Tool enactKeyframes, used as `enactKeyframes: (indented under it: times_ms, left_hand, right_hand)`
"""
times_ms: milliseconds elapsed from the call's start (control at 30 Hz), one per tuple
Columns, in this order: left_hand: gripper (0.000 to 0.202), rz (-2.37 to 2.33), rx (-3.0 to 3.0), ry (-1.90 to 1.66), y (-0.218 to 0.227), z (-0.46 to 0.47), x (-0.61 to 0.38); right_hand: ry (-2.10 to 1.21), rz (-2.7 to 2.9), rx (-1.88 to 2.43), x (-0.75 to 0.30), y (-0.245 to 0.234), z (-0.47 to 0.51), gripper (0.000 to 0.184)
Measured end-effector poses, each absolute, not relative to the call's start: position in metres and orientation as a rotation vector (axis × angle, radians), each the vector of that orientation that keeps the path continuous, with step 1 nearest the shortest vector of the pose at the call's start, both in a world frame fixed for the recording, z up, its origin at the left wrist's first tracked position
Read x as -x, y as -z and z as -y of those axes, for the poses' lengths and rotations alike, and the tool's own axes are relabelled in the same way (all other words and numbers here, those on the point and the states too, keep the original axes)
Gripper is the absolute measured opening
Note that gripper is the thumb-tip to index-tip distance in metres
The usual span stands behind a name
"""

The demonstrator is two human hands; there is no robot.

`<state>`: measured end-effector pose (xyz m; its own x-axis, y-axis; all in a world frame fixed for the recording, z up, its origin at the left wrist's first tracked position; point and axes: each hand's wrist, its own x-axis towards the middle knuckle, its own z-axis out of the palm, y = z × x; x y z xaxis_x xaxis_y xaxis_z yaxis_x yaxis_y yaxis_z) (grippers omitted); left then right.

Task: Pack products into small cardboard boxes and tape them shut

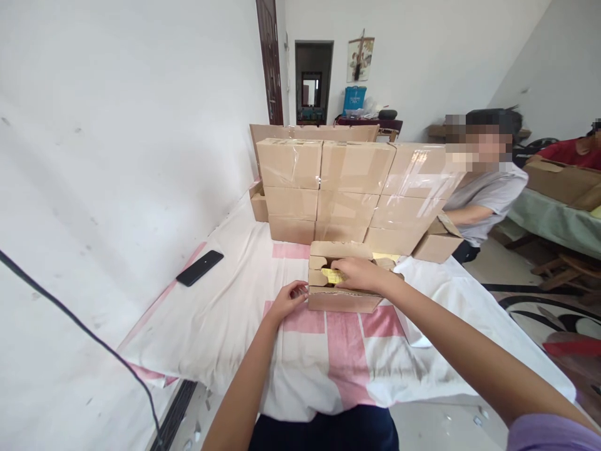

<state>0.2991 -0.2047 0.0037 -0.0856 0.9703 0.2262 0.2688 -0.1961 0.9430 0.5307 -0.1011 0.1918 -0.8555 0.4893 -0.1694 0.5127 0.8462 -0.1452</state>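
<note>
A small open cardboard box (345,302) stands on the cloth in front of me, its flaps up. My right hand (360,274) reaches over the box opening, its fingers closed on a piece of yellow printed paper (332,275). What lies deeper in the box is mostly hidden by that hand. At the box's left side is my left hand (287,302), fingers loosely curved and apart, the tips at or against the corner. More yellow paper (385,257) shows behind the box on the right.
Taped cardboard boxes (347,188) are stacked behind the open one. Another box (437,239) sits right of the stack. A black phone (200,268) lies on the left of the cloth-covered table (225,319). A person (493,194) is beyond the right edge, another farther back.
</note>
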Motion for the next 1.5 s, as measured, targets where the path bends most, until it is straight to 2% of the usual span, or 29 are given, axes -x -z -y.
enactKeyframes:
  times_ms: [167,400,833,900,1000,1033,1067,1100,1167,1267,1500]
  left_hand:
    - [0.035,-1.386,-1.543,-1.286,-0.006,0.206,-0.3]
    - [0.034,-1.402,-1.545,-1.246,-0.004,0.206,-0.299]
    - [0.038,-1.404,-1.491,-1.184,-0.002,0.204,-0.298]
    - [0.04,-1.413,-1.478,-1.172,-0.004,0.204,-0.299]
    - [0.044,-1.449,-1.444,-1.189,-0.007,0.205,-0.301]
    - [0.044,-1.454,-1.424,-1.203,-0.008,0.205,-0.301]
    - [0.043,-1.453,-1.404,-1.215,-0.009,0.205,-0.302]
    - [0.043,-1.449,-1.391,-1.216,-0.01,0.205,-0.302]
    - [0.043,-1.445,-1.39,-1.201,-0.013,0.205,-0.303]
    - [0.045,-1.448,-1.392,-1.193,-0.017,0.206,-0.304]
    - [0.051,-1.464,-1.394,-1.184,-0.025,0.21,-0.305]
  right_hand:
    - [0.35,-2.949,-0.902,-0.548,-0.182,0.103,0.04]
    - [0.39,-3.085,-0.845,-0.549,-0.165,0.104,0.042]
    - [0.352,-3.174,-0.981,-0.558,-0.168,0.106,0.044]
    - [0.366,-3.317,-1.216,-0.577,-0.168,0.116,0.046]
    - [0.429,-3.335,-2.245,-0.611,-0.147,0.13,0.053]
    - [0.561,-3.244,-2.56,-0.621,-0.135,0.134,0.055]
    - [0.791,-3.172,-2.69,-0.628,-0.122,0.137,0.057]
    - [1.03,-3.138,-2.655,-0.632,-0.109,0.138,0.058]
    - [1.321,-3.195,-2.235,-0.633,-0.089,0.14,0.06]
    - [1.219,-3.377,-1.667,-0.623,-0.077,0.139,0.063]
    - [1.187,-3.692,-1.407,-0.618,-0.078,0.126,0.06]
